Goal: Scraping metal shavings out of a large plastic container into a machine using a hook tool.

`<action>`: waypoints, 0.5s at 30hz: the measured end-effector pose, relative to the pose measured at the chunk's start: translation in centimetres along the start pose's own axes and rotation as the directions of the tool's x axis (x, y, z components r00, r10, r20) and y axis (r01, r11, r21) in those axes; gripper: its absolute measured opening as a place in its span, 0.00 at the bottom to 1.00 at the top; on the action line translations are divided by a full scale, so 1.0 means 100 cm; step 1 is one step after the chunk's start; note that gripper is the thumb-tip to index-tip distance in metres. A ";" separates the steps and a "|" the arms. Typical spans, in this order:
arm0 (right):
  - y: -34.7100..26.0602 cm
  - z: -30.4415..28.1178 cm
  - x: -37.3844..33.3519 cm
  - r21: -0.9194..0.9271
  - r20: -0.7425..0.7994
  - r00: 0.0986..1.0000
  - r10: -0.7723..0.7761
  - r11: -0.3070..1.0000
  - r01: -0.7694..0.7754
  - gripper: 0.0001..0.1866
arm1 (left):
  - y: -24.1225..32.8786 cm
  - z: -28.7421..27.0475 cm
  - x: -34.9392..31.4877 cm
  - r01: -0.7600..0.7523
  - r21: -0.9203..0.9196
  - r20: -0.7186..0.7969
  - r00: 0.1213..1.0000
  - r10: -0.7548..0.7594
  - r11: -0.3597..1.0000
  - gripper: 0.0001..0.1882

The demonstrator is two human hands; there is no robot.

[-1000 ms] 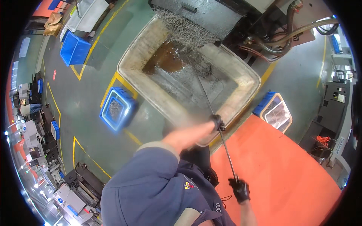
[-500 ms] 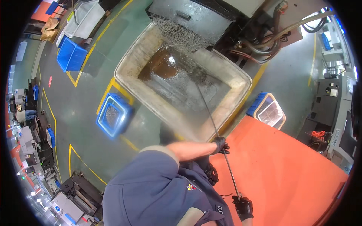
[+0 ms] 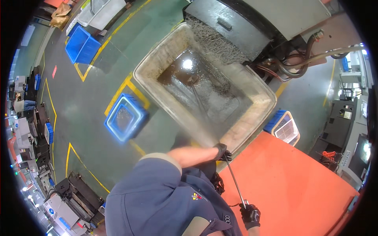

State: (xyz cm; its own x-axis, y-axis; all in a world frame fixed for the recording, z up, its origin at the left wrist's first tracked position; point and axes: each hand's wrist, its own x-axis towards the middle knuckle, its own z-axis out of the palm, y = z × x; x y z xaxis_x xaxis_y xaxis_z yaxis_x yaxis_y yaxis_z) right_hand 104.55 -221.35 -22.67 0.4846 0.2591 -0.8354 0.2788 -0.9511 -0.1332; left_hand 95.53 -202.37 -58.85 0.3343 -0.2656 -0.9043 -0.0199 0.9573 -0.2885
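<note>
Both my hands wear black gloves and hold one long, thin metal rod (image 3: 235, 179). My left hand (image 3: 223, 152) is closed round its middle at the near rim of a big, dirty off-white tub (image 3: 179, 118). Farther back, over the orange surface, my right hand (image 3: 251, 216) grips the rod's near end, where a short metal piece sticks up. The rod slants away into the tub and looks blurred there. Murky brown liquid (image 3: 183, 78) and grey residue cover the tub's bottom; the rod's far tip is hard to make out.
Tangled metal shavings (image 3: 214, 45) hang over the tub's far side, below a grey metal machine chute (image 3: 236, 25). An orange tabletop (image 3: 287, 177) lies at right, beside a blue-and-white basket (image 3: 285, 129). Blue crates (image 3: 125, 118) stand on the green floor at left. Hoses (image 3: 303, 65) run at upper right.
The rod's far part has swung left within the tub, toward the brown liquid. Both hands keep their grip. The whole view has shifted, so the tub sits farther right.
</note>
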 end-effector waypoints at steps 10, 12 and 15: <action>-0.063 0.074 0.056 -0.390 0.076 0.855 -0.514 0.774 0.500 0.12 | 0.100 -0.045 -0.042 -0.214 -0.037 0.168 0.961 0.217 0.976 0.22; -0.105 0.084 0.077 0.251 0.191 0.940 -0.283 0.940 0.232 0.12 | 0.117 -0.039 -0.049 -0.240 -0.051 0.185 0.952 0.245 0.969 0.22; -0.153 0.096 0.118 0.424 0.328 0.904 -0.273 0.898 0.118 0.13 | 0.124 -0.030 -0.042 -0.209 -0.074 0.248 0.943 0.221 0.975 0.21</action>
State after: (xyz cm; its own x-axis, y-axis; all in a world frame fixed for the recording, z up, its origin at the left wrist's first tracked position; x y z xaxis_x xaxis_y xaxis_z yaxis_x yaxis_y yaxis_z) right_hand 98.05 -205.38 -35.67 0.0903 0.4391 -0.8939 -0.0443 -0.8949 -0.4440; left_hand 91.09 -189.75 -59.53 0.5445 -0.0102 -0.8387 -0.1590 0.9805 -0.1152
